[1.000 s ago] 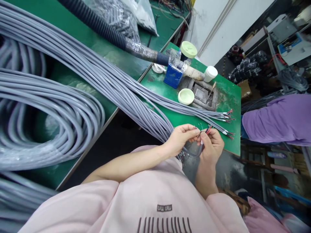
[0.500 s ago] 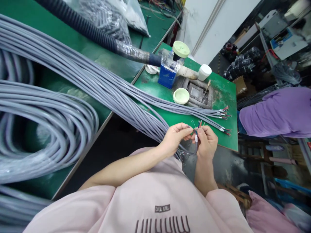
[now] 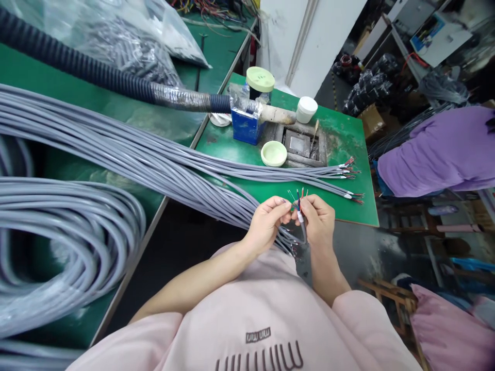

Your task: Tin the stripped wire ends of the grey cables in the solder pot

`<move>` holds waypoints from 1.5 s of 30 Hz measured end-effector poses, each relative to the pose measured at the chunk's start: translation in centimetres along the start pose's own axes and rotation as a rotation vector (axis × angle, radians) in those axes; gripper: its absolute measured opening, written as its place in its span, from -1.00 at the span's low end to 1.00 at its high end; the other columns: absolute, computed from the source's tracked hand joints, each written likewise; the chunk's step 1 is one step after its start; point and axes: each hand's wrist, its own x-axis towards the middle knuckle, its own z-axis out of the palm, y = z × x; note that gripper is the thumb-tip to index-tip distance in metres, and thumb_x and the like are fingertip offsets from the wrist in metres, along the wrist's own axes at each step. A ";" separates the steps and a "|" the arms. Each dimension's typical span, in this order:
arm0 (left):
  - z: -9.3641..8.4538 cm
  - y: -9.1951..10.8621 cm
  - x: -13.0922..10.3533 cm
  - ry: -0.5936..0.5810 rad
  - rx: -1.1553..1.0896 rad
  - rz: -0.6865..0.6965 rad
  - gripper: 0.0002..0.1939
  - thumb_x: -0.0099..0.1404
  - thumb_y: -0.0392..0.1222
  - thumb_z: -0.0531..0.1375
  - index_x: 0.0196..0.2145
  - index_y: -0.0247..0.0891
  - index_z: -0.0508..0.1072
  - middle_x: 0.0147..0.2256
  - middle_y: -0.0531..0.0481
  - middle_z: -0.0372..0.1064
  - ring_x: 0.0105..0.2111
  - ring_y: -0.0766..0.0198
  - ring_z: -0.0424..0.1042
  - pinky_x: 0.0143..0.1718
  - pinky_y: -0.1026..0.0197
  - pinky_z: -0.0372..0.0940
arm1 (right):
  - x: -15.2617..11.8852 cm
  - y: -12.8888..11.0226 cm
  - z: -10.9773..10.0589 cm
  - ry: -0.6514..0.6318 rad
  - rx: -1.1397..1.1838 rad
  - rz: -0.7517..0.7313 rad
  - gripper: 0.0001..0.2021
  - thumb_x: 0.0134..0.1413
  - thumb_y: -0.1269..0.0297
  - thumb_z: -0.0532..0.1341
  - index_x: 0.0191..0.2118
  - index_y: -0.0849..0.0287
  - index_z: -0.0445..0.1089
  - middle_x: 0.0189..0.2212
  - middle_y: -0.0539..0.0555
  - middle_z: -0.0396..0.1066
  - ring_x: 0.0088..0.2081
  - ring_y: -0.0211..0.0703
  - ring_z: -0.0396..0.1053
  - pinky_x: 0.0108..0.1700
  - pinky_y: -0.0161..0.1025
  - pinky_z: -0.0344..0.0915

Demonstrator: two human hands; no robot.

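Note:
Several thin coloured wires [image 3: 298, 198] fan out from the white-wrapped end of a grey cable [image 3: 300, 217], in front of my body. My left hand [image 3: 268, 219] pinches some of these wires between thumb and finger. On the other side, my right hand [image 3: 319, 219] grips the cable end and wires, fingers closed. The two hands nearly touch. Just beyond them, a bundle of grey cables [image 3: 247, 172] with stripped red and dark ends lies across the green table [image 3: 358, 141].
A blue box [image 3: 245, 128] joined to a black hose [image 3: 116, 80] stands behind a pale green dish [image 3: 274, 153] and a metal pot [image 3: 297, 144]. Coiled cables [image 3: 127, 221] lie left. A person in purple [image 3: 441, 149] is at the right.
The camera view has shifted, so the table items and both hands appear further left. Both hands keep hold of the cable end and wires, with little change in their grip.

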 end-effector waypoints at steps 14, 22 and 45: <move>-0.2 -0.4 0.2 -0.012 0.003 0.014 -0.75 0.16 -0.16 0.33 -0.50 -0.29 0.34 -0.60 0.12 0.29 -0.55 0.43 0.26 -0.43 0.34 0.16 | 0.0 0.4 -0.4 -0.046 0.039 -0.016 -0.75 0.17 0.17 0.21 -0.47 0.17 0.41 -0.64 -0.08 0.40 -0.64 -0.38 0.25 -0.55 -0.38 0.18; 0.0 -0.3 0.2 -0.003 0.022 0.002 -0.75 0.15 -0.16 0.34 -0.51 -0.29 0.35 -0.61 0.11 0.29 -0.56 0.43 0.27 -0.44 0.34 0.16 | -0.1 0.4 -0.4 -0.030 0.045 -0.048 -0.74 0.20 0.18 0.18 -0.47 0.17 0.40 -0.62 -0.07 0.40 -0.63 -0.37 0.26 -0.54 -0.38 0.19; 0.0 -0.4 0.6 -0.017 0.047 -0.001 -0.77 0.17 -0.15 0.30 -0.50 -0.27 0.36 -0.62 0.12 0.30 -0.54 0.34 0.37 -0.40 0.26 0.23 | 0.4 0.9 -0.6 -0.039 -0.016 -0.036 -0.74 0.20 0.19 0.16 -0.49 0.15 0.33 -0.64 -0.10 0.37 -0.63 -0.36 0.27 -0.53 -0.36 0.20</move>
